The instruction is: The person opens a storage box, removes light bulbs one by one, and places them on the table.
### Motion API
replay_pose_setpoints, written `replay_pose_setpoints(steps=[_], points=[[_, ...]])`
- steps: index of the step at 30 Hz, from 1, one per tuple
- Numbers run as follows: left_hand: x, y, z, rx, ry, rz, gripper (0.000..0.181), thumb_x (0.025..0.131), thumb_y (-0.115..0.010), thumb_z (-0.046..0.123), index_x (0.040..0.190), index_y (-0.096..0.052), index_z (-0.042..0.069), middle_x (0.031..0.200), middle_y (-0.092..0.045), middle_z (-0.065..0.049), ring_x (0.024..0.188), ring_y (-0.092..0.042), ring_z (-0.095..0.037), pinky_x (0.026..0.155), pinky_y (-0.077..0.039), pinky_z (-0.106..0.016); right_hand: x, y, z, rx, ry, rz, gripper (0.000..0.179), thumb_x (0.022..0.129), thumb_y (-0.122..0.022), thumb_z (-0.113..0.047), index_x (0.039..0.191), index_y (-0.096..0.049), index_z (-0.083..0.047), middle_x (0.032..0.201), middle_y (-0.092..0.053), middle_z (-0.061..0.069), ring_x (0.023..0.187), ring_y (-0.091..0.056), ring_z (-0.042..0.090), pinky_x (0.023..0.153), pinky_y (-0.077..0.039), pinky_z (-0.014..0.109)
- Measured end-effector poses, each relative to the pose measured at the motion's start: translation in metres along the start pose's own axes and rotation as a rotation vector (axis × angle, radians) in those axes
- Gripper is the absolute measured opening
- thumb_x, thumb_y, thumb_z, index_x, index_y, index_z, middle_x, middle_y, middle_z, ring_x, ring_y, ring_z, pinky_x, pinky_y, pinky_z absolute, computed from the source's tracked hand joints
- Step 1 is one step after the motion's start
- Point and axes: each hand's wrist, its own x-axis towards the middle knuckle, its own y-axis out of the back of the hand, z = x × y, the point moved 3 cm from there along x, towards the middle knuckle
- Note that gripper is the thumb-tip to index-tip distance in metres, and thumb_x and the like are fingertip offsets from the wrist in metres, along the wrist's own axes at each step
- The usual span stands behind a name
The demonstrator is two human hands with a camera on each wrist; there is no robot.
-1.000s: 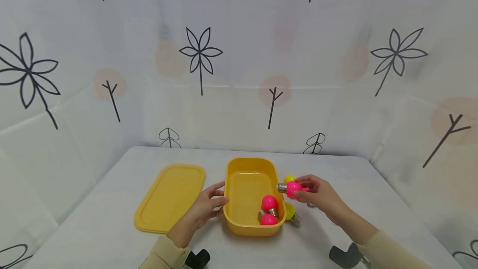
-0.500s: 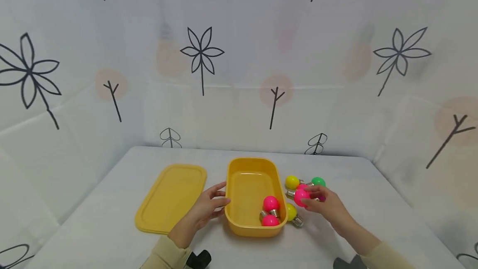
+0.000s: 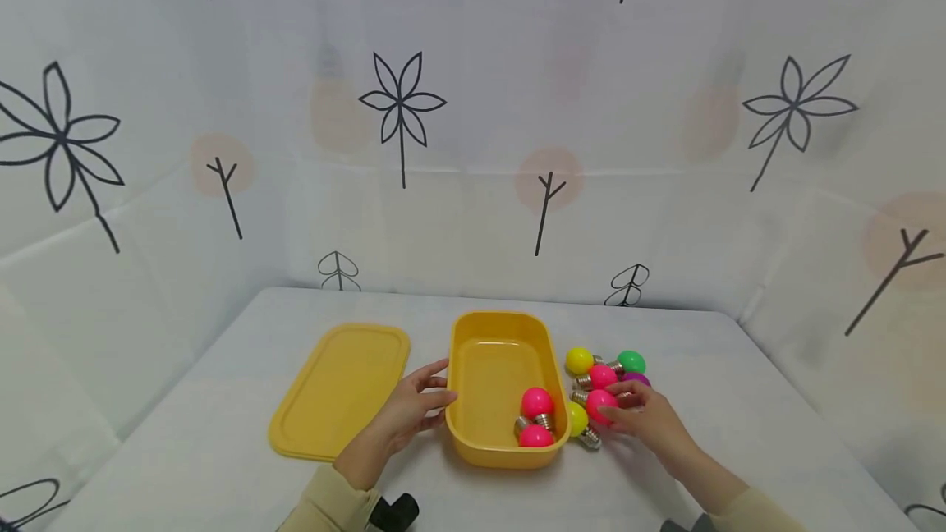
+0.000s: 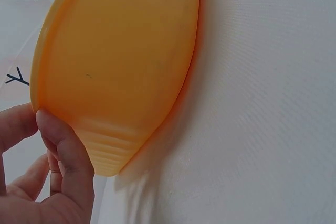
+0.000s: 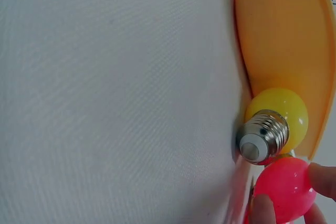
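My left hand (image 3: 412,407) pinches the left rim of a yellow plastic box (image 3: 480,456); in the left wrist view, thumb and fingers meet at the rim of the box (image 4: 121,51). To the right of the box, my right hand (image 3: 654,421) holds a pink light bulb (image 3: 600,407) low among other bulbs, its metal base toward the box. In the right wrist view, fingertips surround that pink bulb (image 5: 283,190) beside a yellow bulb (image 5: 291,106). Two pink bulbs, an upper one (image 3: 536,402) and a lower one (image 3: 535,436), lie inside the box at its near right corner.
A flat yellow lid (image 3: 340,388) lies left of the box on the white table (image 3: 458,507). Near the right hand lie a second yellow bulb (image 3: 580,360), a green bulb (image 3: 631,361), another pink bulb (image 3: 602,376) and a partly hidden purple one (image 3: 637,379).
My right hand has carried the pink bulb from near the box's right rim, rightward and down to the other bulbs. The left hand stays at the rim.
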Motion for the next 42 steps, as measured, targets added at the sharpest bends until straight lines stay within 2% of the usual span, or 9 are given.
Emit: replay_pose_setpoints(steps=[7, 12, 20, 30, 42], points=[[-0.001, 0.000, 0.000, 0.003, 0.003, 0.001, 0.064, 0.084, -0.068, 0.009, 0.141, -0.040, 0.010, 0.117, -0.048, -0.015, 0.080, -0.055, -0.020, 0.068, -0.052, -0.028, 0.003, -0.002, 0.007, -0.045, -0.009, -0.003, 0.051, 0.081, -0.073, -0.021, 0.117, -0.049, 0.006, 0.107, -0.052, 0.020, 0.088, -0.055, 0.026, 0.071, -0.054, 0.034], [-0.002, 0.000, 0.000, 0.002, 0.005, -0.001, 0.063, 0.085, -0.068, 0.008, 0.141, -0.040, 0.010, 0.117, -0.047, -0.016, 0.081, -0.054, -0.020, 0.068, -0.052, -0.028, 0.004, -0.003, 0.010, -0.038, -0.018, -0.016, 0.053, 0.081, -0.073, -0.024, 0.117, -0.049, 0.006, 0.108, -0.051, 0.021, 0.089, -0.056, 0.027, 0.071, -0.055, 0.034], [-0.001, 0.000, 0.000, -0.005, 0.013, 0.003, 0.063, 0.084, -0.068, 0.008, 0.141, -0.040, 0.010, 0.117, -0.047, -0.016, 0.081, -0.055, -0.020, 0.069, -0.052, -0.028, 0.001, 0.001, 0.005, 0.007, -0.016, -0.027, 0.054, 0.082, -0.072, -0.022, 0.118, -0.045, 0.007, 0.104, -0.050, 0.021, 0.078, -0.060, 0.021, 0.069, -0.055, 0.034], [-0.002, 0.000, 0.000, -0.006, 0.015, 0.006, 0.063, 0.085, -0.068, 0.008, 0.141, -0.040, 0.010, 0.117, -0.047, -0.016, 0.081, -0.055, -0.020, 0.069, -0.052, -0.028, -0.001, 0.015, -0.013, 0.024, 0.027, -0.029, 0.053, 0.084, -0.069, -0.018, 0.121, -0.043, 0.010, 0.105, -0.050, 0.022, 0.078, -0.059, 0.021, 0.069, -0.055, 0.032], [-0.001, 0.000, 0.000, -0.011, 0.018, 0.006, 0.063, 0.084, -0.069, 0.009, 0.141, -0.041, 0.011, 0.117, -0.047, -0.015, 0.079, -0.055, -0.020, 0.068, -0.052, -0.027, 0.000, 0.012, -0.039, 0.004, 0.058, -0.050, 0.051, 0.087, -0.066, -0.021, 0.123, -0.044, 0.007, 0.112, -0.048, 0.024, 0.083, -0.060, 0.023, 0.073, -0.054, 0.037]])
